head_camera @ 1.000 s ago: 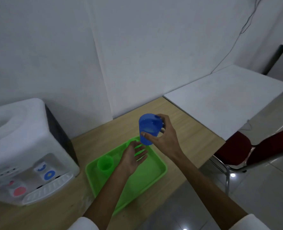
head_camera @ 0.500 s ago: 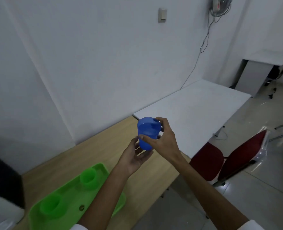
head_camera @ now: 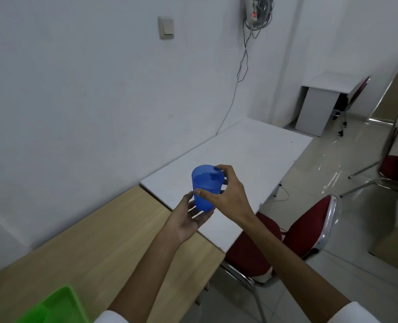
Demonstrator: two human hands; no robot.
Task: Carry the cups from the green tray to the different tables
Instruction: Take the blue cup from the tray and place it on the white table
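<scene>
White wall [head_camera: 88, 101] fills the upper left of the frame, with a light switch [head_camera: 166, 27] near the top centre and a power strip [head_camera: 251, 10] with a hanging cable to its right. Below it, a wooden table [head_camera: 88, 248] runs across the lower left, touching a white table [head_camera: 235, 157] that stretches toward the centre right. A red chair [head_camera: 310, 227] sits tucked at the white table's near edge. In the bottom left corner, only a corner of the green tray [head_camera: 60, 306] shows. At centre frame, the blue cup [head_camera: 205, 190] is upright in the air over the seam between the two tables. The right hand [head_camera: 226, 194] wraps thumb and fingers around its side and rim. The left hand [head_camera: 186, 217] is cupped open beneath its base, fingers loosely curled and at most lightly touching it.
</scene>
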